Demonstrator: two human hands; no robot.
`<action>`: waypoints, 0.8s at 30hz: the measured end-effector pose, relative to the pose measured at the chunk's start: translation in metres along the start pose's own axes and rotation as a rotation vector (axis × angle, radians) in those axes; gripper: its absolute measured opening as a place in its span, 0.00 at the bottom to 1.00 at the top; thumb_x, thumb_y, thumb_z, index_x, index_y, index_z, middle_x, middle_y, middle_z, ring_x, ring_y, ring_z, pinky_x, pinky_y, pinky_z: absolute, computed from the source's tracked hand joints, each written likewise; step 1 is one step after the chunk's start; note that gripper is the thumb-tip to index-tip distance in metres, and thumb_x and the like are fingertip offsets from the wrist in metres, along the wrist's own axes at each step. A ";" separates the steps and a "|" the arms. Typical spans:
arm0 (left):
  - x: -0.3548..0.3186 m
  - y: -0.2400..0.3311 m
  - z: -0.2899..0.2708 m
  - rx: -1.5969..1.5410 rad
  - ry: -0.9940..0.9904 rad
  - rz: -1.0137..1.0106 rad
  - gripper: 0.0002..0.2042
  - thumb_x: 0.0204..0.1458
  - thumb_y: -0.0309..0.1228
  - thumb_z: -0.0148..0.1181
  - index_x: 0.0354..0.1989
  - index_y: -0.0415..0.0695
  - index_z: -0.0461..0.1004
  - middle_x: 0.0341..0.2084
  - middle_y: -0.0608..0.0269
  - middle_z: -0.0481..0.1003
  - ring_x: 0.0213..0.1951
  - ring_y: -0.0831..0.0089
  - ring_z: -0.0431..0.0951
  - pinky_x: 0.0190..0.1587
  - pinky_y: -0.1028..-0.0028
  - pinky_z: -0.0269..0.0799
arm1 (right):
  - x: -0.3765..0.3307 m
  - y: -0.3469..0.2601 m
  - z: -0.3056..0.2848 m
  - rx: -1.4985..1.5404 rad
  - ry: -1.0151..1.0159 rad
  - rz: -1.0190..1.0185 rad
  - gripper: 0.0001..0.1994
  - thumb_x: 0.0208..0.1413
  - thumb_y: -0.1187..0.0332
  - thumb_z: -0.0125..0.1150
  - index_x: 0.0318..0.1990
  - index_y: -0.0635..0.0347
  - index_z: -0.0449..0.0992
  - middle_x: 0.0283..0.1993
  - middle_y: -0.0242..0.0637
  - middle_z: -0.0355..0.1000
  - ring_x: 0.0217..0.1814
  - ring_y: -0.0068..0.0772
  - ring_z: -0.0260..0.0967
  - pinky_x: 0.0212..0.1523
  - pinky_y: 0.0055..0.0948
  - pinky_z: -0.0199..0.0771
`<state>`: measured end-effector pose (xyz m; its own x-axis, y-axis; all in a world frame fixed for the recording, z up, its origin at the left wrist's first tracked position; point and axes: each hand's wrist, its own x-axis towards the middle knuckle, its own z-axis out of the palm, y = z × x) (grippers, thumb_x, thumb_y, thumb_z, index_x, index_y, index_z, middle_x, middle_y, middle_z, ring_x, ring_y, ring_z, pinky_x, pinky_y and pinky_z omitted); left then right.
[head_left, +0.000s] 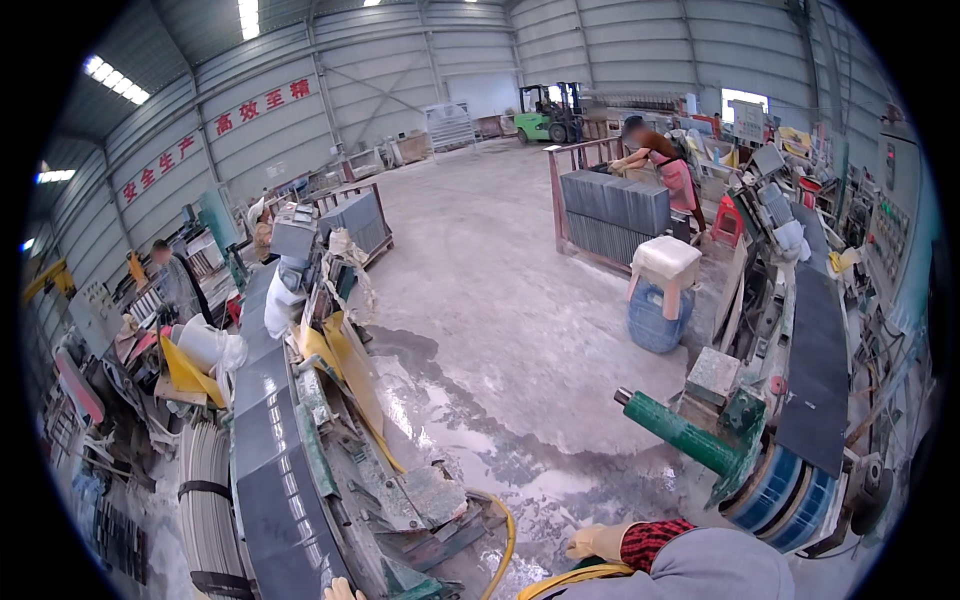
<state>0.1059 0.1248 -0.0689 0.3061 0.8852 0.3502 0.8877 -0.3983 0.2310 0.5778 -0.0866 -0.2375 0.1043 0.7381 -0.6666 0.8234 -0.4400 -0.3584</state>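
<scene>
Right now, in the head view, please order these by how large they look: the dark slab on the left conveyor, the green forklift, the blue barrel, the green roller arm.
1. Dark slab, largest, though nearest the camera.
2. Green roller arm and blue barrel: alike, unranked.
3. Green forklift, smallest, but far away.

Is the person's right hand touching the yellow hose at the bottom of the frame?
Cannot tell. In the head view the gloved right hand sits just above the yellow hose, but the sleeve and frame edge hide any contact.
</scene>
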 end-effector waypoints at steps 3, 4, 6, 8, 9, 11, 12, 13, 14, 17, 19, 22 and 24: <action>-0.002 -0.008 0.008 -0.012 0.000 -0.031 0.22 0.66 0.36 0.51 0.67 0.43 0.69 0.61 0.40 0.72 0.64 0.39 0.67 0.68 0.49 0.60 | 0.000 -0.003 0.006 -0.040 -0.057 0.007 0.23 0.60 0.45 0.52 0.58 0.37 0.81 0.54 0.35 0.82 0.56 0.44 0.79 0.57 0.46 0.76; -0.003 -0.012 0.012 -0.002 -0.006 -0.014 0.22 0.66 0.36 0.51 0.67 0.43 0.69 0.61 0.40 0.72 0.64 0.38 0.67 0.69 0.49 0.60 | 0.000 -0.004 0.007 -0.072 -0.083 0.025 0.23 0.60 0.45 0.52 0.58 0.37 0.81 0.54 0.34 0.82 0.56 0.44 0.79 0.57 0.46 0.76; -0.004 -0.017 0.015 0.018 -0.017 0.014 0.23 0.66 0.36 0.51 0.68 0.42 0.68 0.62 0.40 0.71 0.64 0.38 0.66 0.69 0.50 0.59 | -0.003 -0.004 0.006 -0.063 -0.111 0.031 0.23 0.60 0.45 0.52 0.57 0.39 0.81 0.54 0.35 0.81 0.57 0.46 0.78 0.57 0.48 0.76; -0.006 -0.019 0.013 0.020 -0.040 -0.008 0.24 0.66 0.36 0.51 0.68 0.42 0.67 0.63 0.39 0.70 0.65 0.38 0.66 0.70 0.50 0.59 | -0.015 -0.006 -0.002 0.019 -0.113 0.003 0.23 0.59 0.46 0.52 0.55 0.41 0.82 0.55 0.37 0.80 0.57 0.49 0.77 0.57 0.51 0.75; -0.005 -0.017 0.012 0.017 -0.052 -0.016 0.24 0.66 0.36 0.51 0.69 0.42 0.67 0.63 0.39 0.70 0.65 0.38 0.66 0.70 0.50 0.58 | -0.020 -0.007 -0.004 0.039 -0.095 0.025 0.23 0.58 0.46 0.52 0.55 0.41 0.82 0.55 0.36 0.80 0.57 0.48 0.77 0.57 0.51 0.75; -0.010 -0.027 0.017 0.011 -0.047 -0.004 0.25 0.66 0.36 0.51 0.69 0.41 0.66 0.64 0.39 0.70 0.66 0.38 0.65 0.70 0.50 0.58 | -0.025 -0.010 -0.007 0.077 -0.059 0.065 0.23 0.58 0.46 0.53 0.56 0.40 0.81 0.56 0.35 0.80 0.58 0.47 0.77 0.57 0.51 0.75; -0.008 -0.026 0.018 0.003 -0.044 0.009 0.25 0.66 0.36 0.51 0.70 0.41 0.66 0.64 0.40 0.70 0.66 0.39 0.65 0.70 0.50 0.58 | -0.025 -0.006 -0.004 0.086 -0.049 0.083 0.23 0.58 0.45 0.53 0.55 0.39 0.82 0.55 0.35 0.81 0.57 0.47 0.78 0.57 0.51 0.75; -0.007 -0.024 0.019 0.008 -0.037 0.017 0.24 0.66 0.36 0.51 0.69 0.41 0.67 0.63 0.39 0.70 0.65 0.38 0.66 0.70 0.50 0.59 | -0.021 0.000 0.002 0.095 -0.039 0.101 0.22 0.57 0.45 0.53 0.54 0.39 0.82 0.54 0.35 0.81 0.56 0.47 0.78 0.56 0.51 0.75; -0.007 -0.022 0.018 0.014 -0.029 0.025 0.24 0.66 0.36 0.51 0.69 0.41 0.67 0.62 0.38 0.71 0.64 0.38 0.67 0.69 0.50 0.60 | -0.017 0.005 0.006 0.102 -0.030 0.117 0.22 0.57 0.45 0.54 0.53 0.38 0.83 0.53 0.35 0.81 0.55 0.47 0.78 0.56 0.50 0.76; -0.006 -0.008 0.007 0.044 -0.056 0.008 0.23 0.65 0.35 0.52 0.67 0.41 0.69 0.59 0.36 0.72 0.61 0.38 0.70 0.66 0.49 0.63 | -0.009 0.014 0.014 0.099 -0.050 0.111 0.21 0.56 0.45 0.54 0.51 0.37 0.84 0.51 0.35 0.82 0.53 0.47 0.79 0.54 0.51 0.76; -0.007 -0.008 0.004 0.064 -0.026 0.009 0.22 0.64 0.35 0.52 0.65 0.40 0.70 0.56 0.34 0.73 0.58 0.38 0.72 0.64 0.49 0.65 | -0.009 0.007 0.006 0.030 -0.101 0.104 0.23 0.59 0.44 0.52 0.57 0.36 0.80 0.53 0.34 0.81 0.55 0.44 0.79 0.56 0.47 0.76; -0.015 -0.030 0.022 0.044 0.053 0.022 0.20 0.63 0.33 0.52 0.62 0.40 0.72 0.51 0.34 0.75 0.53 0.38 0.74 0.59 0.49 0.68 | -0.007 -0.001 0.005 -0.013 -0.115 0.101 0.23 0.60 0.44 0.50 0.58 0.36 0.80 0.53 0.34 0.81 0.55 0.43 0.79 0.56 0.46 0.76; -0.010 -0.050 0.035 -0.018 0.025 -0.019 0.19 0.62 0.31 0.51 0.60 0.40 0.73 0.48 0.34 0.76 0.51 0.38 0.75 0.56 0.48 0.70 | -0.005 -0.002 0.006 -0.024 -0.111 0.106 0.23 0.60 0.44 0.50 0.57 0.36 0.81 0.52 0.34 0.82 0.54 0.44 0.79 0.55 0.47 0.76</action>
<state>0.0705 0.1444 -0.1155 0.2804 0.8864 0.3684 0.8868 -0.3861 0.2539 0.5722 -0.0922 -0.2374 0.1299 0.6266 -0.7684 0.8243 -0.4990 -0.2676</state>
